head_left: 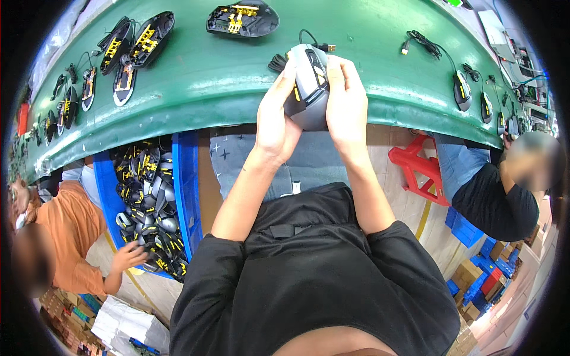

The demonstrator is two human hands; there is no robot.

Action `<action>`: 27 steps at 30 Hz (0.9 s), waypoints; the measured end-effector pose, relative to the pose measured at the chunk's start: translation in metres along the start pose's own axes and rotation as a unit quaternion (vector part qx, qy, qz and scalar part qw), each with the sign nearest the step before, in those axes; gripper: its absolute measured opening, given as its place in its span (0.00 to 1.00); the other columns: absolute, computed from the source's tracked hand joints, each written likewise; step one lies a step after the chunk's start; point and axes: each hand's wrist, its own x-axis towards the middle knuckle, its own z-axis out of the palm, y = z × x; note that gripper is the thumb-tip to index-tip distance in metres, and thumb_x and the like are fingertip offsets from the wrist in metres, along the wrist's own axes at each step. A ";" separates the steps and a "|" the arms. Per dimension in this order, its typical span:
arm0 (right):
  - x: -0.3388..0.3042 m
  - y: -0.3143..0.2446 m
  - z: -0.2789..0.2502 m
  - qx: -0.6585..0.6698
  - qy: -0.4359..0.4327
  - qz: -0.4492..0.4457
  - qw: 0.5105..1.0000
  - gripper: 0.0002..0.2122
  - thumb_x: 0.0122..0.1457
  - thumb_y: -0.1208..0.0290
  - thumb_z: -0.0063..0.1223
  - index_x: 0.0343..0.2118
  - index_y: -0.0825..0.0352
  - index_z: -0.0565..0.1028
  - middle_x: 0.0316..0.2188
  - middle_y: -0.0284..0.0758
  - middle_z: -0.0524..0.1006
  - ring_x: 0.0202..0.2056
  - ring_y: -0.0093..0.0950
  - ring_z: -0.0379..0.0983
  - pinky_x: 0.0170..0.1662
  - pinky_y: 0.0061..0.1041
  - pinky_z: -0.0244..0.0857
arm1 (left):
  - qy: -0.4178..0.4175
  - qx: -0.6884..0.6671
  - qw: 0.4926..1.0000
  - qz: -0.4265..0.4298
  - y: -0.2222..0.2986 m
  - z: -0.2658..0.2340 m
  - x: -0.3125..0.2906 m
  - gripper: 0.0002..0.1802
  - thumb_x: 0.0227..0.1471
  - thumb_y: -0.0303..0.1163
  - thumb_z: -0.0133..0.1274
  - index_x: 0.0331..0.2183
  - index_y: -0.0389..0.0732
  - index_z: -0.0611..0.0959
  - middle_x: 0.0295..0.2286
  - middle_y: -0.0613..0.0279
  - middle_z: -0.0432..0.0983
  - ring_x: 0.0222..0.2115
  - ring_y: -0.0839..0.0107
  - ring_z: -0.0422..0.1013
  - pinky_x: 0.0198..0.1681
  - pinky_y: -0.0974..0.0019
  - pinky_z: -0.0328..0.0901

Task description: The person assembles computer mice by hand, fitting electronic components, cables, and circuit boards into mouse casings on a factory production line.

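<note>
A grey and black computer mouse [310, 83] with yellow accents is held up between both hands, over the near edge of the green bench. My left hand [276, 118] is wrapped along its left side, and my right hand [347, 101] grips the right side. Just behind the mouse lies its bundled black cable [276, 63], with a USB plug [325, 47] on the bench. Farther back rests a black mouse top shell [243, 19] with yellow parts inside. The underside of the held mouse is hidden.
Opened mice [124, 80] line the green bench [380, 71] at left; finished-looking mice [461, 90] with cables lie at right. A blue crate [189, 196] full of shells stands left of my lap. Co-workers sit on both sides, one hand [129, 256] near the crate. A red stool [418, 169] stands right.
</note>
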 end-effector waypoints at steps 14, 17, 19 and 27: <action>0.146 -0.004 -0.144 -0.088 0.114 -0.041 0.989 0.22 0.62 0.55 0.49 0.43 0.74 0.77 0.34 0.37 0.79 0.36 0.24 0.71 0.44 0.24 0.62 | 0.092 0.308 0.927 0.194 0.054 -0.025 0.000 0.16 0.61 0.33 0.48 0.45 0.31 0.77 0.39 0.49 0.78 0.36 0.65 0.77 0.39 0.66 0.73; 0.148 0.047 -0.183 -0.250 0.121 0.008 0.961 0.24 0.60 0.49 0.48 0.44 0.69 0.78 0.41 0.43 0.79 0.44 0.31 0.73 0.51 0.25 0.60 | 0.215 0.414 0.821 0.329 0.092 -0.076 0.001 0.13 0.57 0.27 0.54 0.44 0.32 0.78 0.38 0.53 0.79 0.37 0.71 0.76 0.41 0.70 0.71; 0.118 0.035 -0.153 -0.464 0.162 0.054 0.869 0.21 0.59 0.48 0.46 0.42 0.58 0.81 0.44 0.40 0.79 0.45 0.41 0.74 0.53 0.33 0.61 | 0.323 0.541 0.672 0.388 0.132 -0.116 -0.009 0.12 0.53 0.25 0.56 0.42 0.36 0.80 0.35 0.59 0.80 0.36 0.72 0.75 0.42 0.67 0.68; 0.085 -0.013 -0.025 -0.302 0.106 -0.297 0.900 0.18 0.54 0.55 0.59 0.42 0.60 0.80 0.48 0.39 0.77 0.47 0.38 0.71 0.52 0.36 0.63 | 0.369 0.727 0.501 0.289 0.224 -0.203 0.018 0.41 0.35 0.52 0.68 0.47 0.32 0.78 0.39 0.47 0.77 0.42 0.58 0.73 0.47 0.59 0.66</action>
